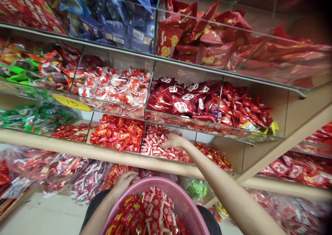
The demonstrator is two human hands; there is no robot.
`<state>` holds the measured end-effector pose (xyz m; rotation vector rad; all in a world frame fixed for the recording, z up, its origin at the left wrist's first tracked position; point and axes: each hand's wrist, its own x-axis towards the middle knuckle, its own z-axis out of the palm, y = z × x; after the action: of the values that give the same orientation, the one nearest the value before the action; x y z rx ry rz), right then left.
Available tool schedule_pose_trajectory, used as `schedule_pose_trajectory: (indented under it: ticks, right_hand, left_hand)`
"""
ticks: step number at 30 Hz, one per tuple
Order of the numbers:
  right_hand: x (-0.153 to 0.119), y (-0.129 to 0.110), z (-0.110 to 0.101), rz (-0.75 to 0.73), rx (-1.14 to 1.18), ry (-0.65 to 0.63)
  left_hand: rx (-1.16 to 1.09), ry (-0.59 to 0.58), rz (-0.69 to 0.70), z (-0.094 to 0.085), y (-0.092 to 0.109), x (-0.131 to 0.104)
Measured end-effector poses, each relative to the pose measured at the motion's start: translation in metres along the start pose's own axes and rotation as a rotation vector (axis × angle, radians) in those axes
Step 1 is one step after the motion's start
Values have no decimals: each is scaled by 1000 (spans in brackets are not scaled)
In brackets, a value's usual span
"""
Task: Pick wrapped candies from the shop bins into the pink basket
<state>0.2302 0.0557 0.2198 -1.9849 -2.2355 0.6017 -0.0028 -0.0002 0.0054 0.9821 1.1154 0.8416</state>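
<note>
My right hand [174, 140] reaches into a lower shelf compartment of red-and-white wrapped candies [155, 141]. Its fingers are bent and closed down on the candies, with the tips partly hidden. Between my knees stands a pink plastic basket [190, 197], its rim cut off by the bottom of the view. Inside it lie more red-and-white candies [158, 207] on the right and shiny red-and-yellow candies [127, 216] on the left. My left hand [127, 180] is at the basket's far left rim, fingers curled against it, and my forearm runs along its side.
Clear panels divide the shelves [109, 155]. Left of my right hand are orange-red packets [118, 133]; above are dark red packets [185, 96]. A yellow tag [71, 102] hangs on the left. Bagged candies [89, 181] lie below the shelf. A slanted wooden post [282, 134] stands right.
</note>
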Motion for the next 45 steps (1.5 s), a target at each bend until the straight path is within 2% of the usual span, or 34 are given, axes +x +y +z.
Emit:
schedule_pose_trajectory:
  ticks: [7, 13, 19, 24, 30, 36, 45]
  right_hand:
    - [0, -13, 2, 113, -102, 5]
    - [0, -32, 7, 155, -170, -30]
    - [0, -37, 11, 171, -217, -9]
    - [-4, -39, 15, 122, -228, 12]
    - [-4, -33, 17, 34, -175, -41]
    - [-1, -31, 19, 30, -138, -24]
    - [2, -28, 24, -28, -149, -51]
  left_hand:
    - [10, -9, 11, -1, -4, 2]
    - [-7, -13, 8, -4, -8, 4]
    - [-27, -4, -13, -3, -7, 4]
    - [-28, -5, 10, -1, -4, 0]
    - [-21, 4, 16, -1, -2, -2]
    - [-22, 3, -17, -2, -6, 2]
    - [-16, -15, 5, -3, -7, 5]
